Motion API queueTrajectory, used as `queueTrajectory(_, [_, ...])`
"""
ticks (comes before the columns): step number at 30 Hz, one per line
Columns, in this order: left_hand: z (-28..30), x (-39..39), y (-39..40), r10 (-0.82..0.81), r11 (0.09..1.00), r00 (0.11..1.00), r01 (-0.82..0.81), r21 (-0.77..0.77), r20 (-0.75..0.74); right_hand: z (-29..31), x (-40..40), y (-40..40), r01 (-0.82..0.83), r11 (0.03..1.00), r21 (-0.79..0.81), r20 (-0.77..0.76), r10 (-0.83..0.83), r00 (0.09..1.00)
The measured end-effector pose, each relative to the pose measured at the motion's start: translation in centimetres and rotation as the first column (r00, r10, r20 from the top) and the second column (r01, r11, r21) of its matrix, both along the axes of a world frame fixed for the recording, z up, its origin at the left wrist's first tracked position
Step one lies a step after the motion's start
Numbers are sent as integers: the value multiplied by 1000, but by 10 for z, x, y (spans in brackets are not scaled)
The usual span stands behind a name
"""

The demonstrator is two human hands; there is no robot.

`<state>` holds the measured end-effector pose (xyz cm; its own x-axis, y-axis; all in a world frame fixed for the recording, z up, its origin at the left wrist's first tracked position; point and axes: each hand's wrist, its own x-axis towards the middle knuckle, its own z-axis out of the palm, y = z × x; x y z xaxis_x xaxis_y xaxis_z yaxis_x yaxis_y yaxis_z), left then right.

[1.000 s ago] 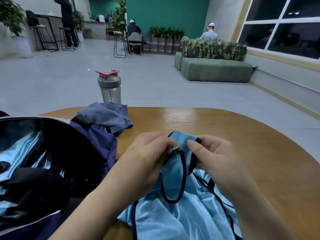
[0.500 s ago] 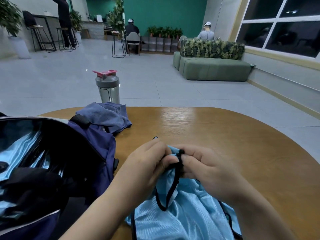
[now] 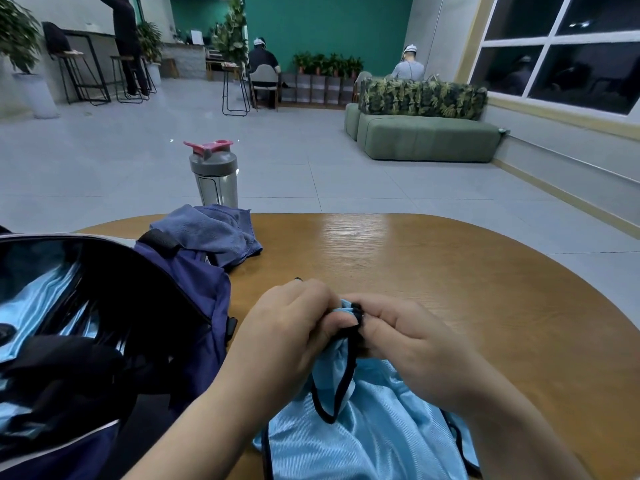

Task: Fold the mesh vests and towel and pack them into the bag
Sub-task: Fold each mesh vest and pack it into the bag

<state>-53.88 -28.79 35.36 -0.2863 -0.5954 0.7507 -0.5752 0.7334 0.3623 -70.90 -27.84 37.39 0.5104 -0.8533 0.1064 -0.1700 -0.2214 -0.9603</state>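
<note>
A light blue mesh vest point(image 3: 374, 434) with black trim lies bunched on the wooden table point(image 3: 450, 271) in front of me. My left hand point(image 3: 291, 327) and my right hand point(image 3: 405, 337) meet above it, and both pinch the vest's black-edged shoulder straps together. The navy bag point(image 3: 180, 306) stands open at the left, with light blue fabric point(image 3: 34, 306) and something dark inside. A blue-grey towel point(image 3: 214, 233) lies crumpled on the table behind the bag.
A grey shaker bottle point(image 3: 215, 174) with a red lid stands at the table's far edge behind the towel. Beyond the table are a tiled floor, a green sofa point(image 3: 426, 133), bar stools and several people far off.
My hands have drawn together and toward me, gathering the spread strap loop into a tight pinch. The vest top is more bunched than before.
</note>
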Motion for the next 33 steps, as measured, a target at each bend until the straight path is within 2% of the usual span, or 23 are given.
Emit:
queueTrajectory(4, [2,-1,3,146,989,989,-146,-12,12,3,-1,2,-25,1000,16,24,24,999])
queueTrajectory(7, [2,-2,2,186,979,982,-184,86,-14,4,-1,4,-32,999,-28,28,33,999])
queueTrajectory(10, [-2,7,-5,83,967,993,-60,246,-82,4,-4,1,6,999,-53,32,-4,999])
queueTrajectory(13, [-5,27,-14,-43,939,989,88,333,-141,7,-15,0,23,1000,9,92,-24,995])
queueTrajectory(18, [-2,37,-17,-143,915,970,206,347,-198,6,-19,0,45,999,25,123,-48,991])
queueTrajectory(23, [1,24,-18,-251,802,885,417,427,-393,7,-16,0,-7,998,66,163,-4,987])
queueTrajectory(26, [5,22,-22,-227,809,864,425,407,-449,9,-20,-3,38,999,16,136,-40,990])
queueTrajectory(29, [14,25,-28,-222,842,902,368,394,-370,15,-23,-5,154,985,-79,118,-144,983])
queueTrajectory(33, [53,31,-30,-279,894,952,304,328,-123,38,-20,-15,273,932,-237,35,-272,962])
